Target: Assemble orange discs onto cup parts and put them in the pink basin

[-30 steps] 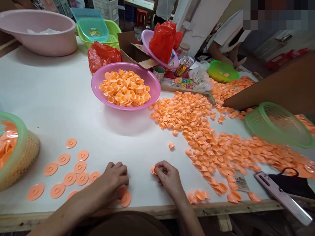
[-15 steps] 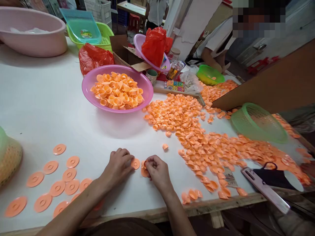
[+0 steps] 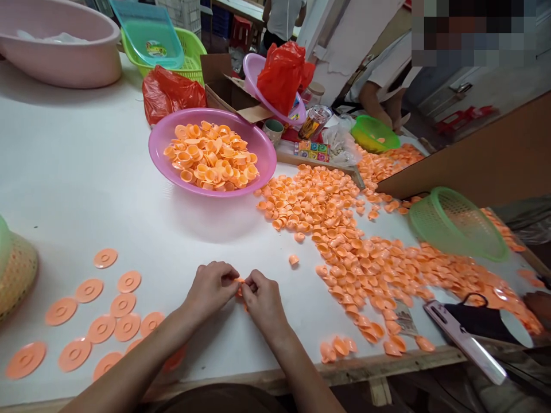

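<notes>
My left hand (image 3: 214, 285) and my right hand (image 3: 263, 295) meet over the near middle of the table, fingers pinched. Small orange plastic pieces (image 3: 240, 288) show between the fingertips, mostly covered by them. My left hand grips a flat round disc, like a toy saucer; my right holds a small toy cup. Left of my forearm lie several loose orange saucers (image 3: 101, 328), each with a raised ring in its centre. To the right spreads a big heap of small orange toy cups (image 3: 344, 252). One single cup (image 3: 293, 260) lies apart from the heap.
A pink-purple basin (image 3: 172, 176) beyond my hands holds orange cups and saucers. A green mesh basket (image 3: 456, 223) and a phone (image 3: 465, 343) are at the right. Red bags (image 3: 172, 94), a cardboard box (image 3: 232, 92) and a large pink tub (image 3: 64, 63) stand behind. Another person (image 3: 383, 86) works at the far right.
My hands have come together, and the saucer that showed between them is now mostly hidden by my fingers. The whole view has shifted slightly.
</notes>
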A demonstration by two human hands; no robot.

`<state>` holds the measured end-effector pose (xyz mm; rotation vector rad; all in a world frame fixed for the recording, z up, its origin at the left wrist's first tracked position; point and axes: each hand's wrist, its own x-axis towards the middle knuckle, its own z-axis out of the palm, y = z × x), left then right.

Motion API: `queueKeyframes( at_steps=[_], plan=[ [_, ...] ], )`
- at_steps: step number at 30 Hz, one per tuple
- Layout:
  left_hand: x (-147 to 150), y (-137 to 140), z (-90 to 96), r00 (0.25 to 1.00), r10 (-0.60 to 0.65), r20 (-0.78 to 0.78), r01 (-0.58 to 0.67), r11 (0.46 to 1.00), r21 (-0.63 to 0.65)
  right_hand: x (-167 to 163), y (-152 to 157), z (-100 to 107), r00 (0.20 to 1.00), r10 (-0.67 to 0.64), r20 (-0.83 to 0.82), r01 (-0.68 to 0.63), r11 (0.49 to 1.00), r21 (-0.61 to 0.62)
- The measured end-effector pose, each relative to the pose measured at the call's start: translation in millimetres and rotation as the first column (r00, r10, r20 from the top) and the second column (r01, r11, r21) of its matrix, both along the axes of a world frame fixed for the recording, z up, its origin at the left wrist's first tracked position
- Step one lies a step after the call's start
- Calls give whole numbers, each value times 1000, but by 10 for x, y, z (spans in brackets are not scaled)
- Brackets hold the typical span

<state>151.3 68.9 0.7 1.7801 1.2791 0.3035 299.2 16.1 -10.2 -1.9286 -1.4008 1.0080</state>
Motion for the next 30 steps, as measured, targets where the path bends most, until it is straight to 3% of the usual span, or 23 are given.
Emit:
queueKeyframes(
  at_steps=[3, 7, 10, 13, 15, 16, 18, 21, 23, 25, 28, 30],
  plan=[
    [54, -13, -26, 995, 18, -101, -12, 998, 63, -38, 1, 18, 998, 32, 48, -33, 999, 21],
    [11, -99, -139, 998, 13, -57, -2, 983, 186, -184, -5, 13, 995, 40, 96, -47, 996, 70],
    [-38, -168, -200, 999, 14, -49, -3, 975, 223, -212, -4, 7, 999, 17, 45, -21, 996, 87],
    [-53, -120, -170, 999, 27, -19, -23, 981, 191, 15, 23, 59, 995, 88, -51, -83, 992, 101],
    [-50, 72, -33, 991, 111, 77, -124, 975, 185, 316, 55, 105, 1000, 28, 4, -28, 982, 187],
    [-47, 225, 87, 976, 164, 141, -191, 959, 209, 490, 75, 118, 994, -65, 82, 41, 964, 261],
    [-39, 617, 411, 931, 254, 261, -332, 886, 324, 820, 119, 115, 942, -220, 253, 114, 921, 373],
    [-15, 1197, 901, 868, 383, 315, -495, 710, 502, 1118, 146, 60, 910, -246, 335, 118, 925, 360],
    [9, 1366, 1039, 864, 366, 347, -503, 674, 541, 1135, 99, 28, 933, -240, 267, 150, 937, 317],
    [26, 1253, 956, 917, 235, 322, -384, 735, 558, 1030, 1, 20, 954, -256, 157, 208, 940, 269],
    [13, 681, 519, 971, -176, 161, 78, 873, 482, 753, -189, 45, 965, -252, -70, 258, 961, 96],
    [-2, 246, 172, 938, -345, 23, 313, 876, 367, 562, -302, 55, 950, -235, -208, 231, 972, -41]
  ],
)
